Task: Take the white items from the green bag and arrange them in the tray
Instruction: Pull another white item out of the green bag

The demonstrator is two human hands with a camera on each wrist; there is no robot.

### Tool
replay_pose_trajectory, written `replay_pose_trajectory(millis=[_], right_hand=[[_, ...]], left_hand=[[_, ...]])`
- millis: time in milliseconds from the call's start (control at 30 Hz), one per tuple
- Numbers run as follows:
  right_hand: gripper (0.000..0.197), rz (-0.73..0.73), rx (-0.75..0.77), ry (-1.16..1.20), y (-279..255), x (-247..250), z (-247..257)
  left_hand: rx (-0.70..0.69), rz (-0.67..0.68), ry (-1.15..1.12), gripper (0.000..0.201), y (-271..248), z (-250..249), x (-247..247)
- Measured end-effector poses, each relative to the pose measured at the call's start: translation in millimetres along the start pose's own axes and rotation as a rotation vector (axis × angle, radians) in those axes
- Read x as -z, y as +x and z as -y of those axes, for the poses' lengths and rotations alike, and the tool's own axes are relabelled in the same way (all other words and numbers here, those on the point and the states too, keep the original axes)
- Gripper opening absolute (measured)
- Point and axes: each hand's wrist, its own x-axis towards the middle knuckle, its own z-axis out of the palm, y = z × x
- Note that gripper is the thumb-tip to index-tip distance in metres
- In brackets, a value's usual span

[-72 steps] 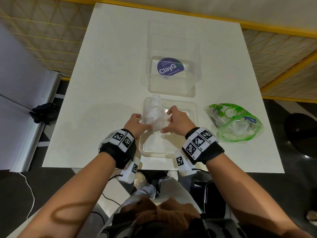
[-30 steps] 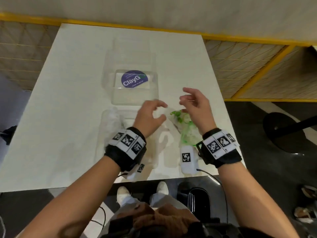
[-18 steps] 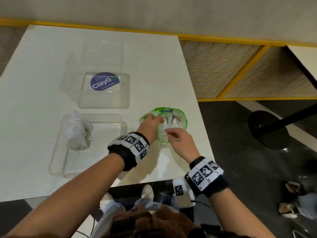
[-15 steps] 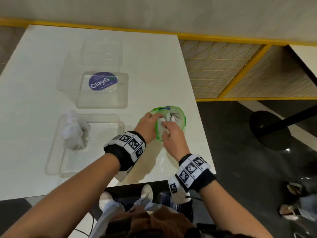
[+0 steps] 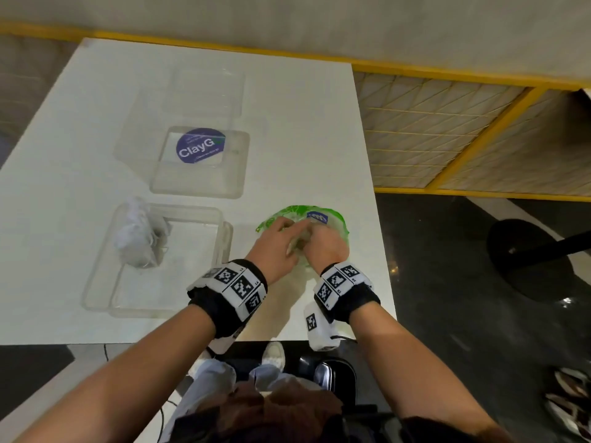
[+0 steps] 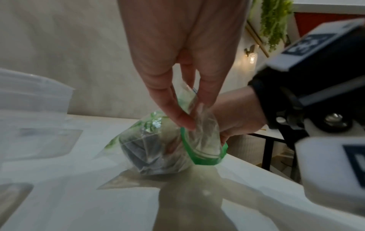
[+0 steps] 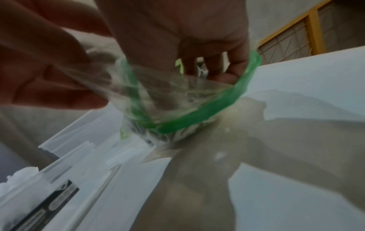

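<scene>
The green-rimmed clear bag [image 5: 332,219] lies on the white table near its right edge, with white items [image 6: 158,150] bunched inside. My left hand [image 6: 194,123] pinches the film at the bag's mouth between thumb and finger and holds it up. The fingers of my right hand [image 7: 209,73] reach in through the green rim [image 7: 217,109]; their tips are hidden among the contents. One crumpled white item [image 5: 137,231] lies at the far left end of the clear tray [image 5: 192,298], left of the bag.
A clear box [image 5: 198,174] with a purple ClayG sticker stands behind the tray. The table's right edge [image 5: 380,251] runs close beside the bag, and its front edge is just under my wrists. Dark floor and a round black stand base [image 5: 531,254] lie beyond.
Both hands left the white item in the tray and moved right to the bag. The left hand took hold of its mouth and the right hand's fingers pushed inside.
</scene>
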Motion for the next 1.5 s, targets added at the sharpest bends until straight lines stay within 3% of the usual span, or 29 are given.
replay_pose_trajectory(millis=[233,433,533,667,800,933,1133,1300,1433,1500], right_hand=[[0.018,-0.159,0.185,0.160,-11.5,14.6,-11.1],[0.021,-0.273,0.249,0.045,-15.8,21.5,-18.6],[0.020,-0.341,0.411,0.050,-14.7,21.8,-21.0],[0.023,-0.301,0.540,0.091,-10.4,24.6,-24.1],[0.036,-0.159,0.558,0.147,-12.8,34.7,-16.5],[0.042,-0.120,0.577,0.095,-10.2,36.3,-12.5],[0.021,-0.367,0.555,0.267,-7.1,41.6,-15.4],[0.020,-0.366,0.473,0.576,-10.7,47.8,-10.2],[0.015,-0.378,0.402,0.803,-8.5,52.4,-7.4],[0.013,-0.366,0.383,0.796,-5.2,51.8,-5.2]], left_hand=[[0.147,-0.006,0.012,0.070,15.3,-2.9,18.3],[0.209,0.044,0.032,0.069,21.5,-16.9,19.6],[0.255,0.068,0.024,0.072,26.1,-17.3,23.0],[0.269,0.058,-0.022,0.066,25.1,-17.8,27.1],[0.259,0.045,-0.112,0.062,21.0,-20.6,27.6],[0.246,0.040,-0.160,0.065,18.4,-17.2,27.9],[0.329,0.007,-0.423,0.072,17.6,-3.2,32.0],[0.402,0.011,-0.696,0.066,18.8,4.3,36.0],[0.463,0.062,-0.739,0.054,20.6,7.8,39.9],[0.498,0.064,-0.757,0.047,22.8,6.8,41.2]])
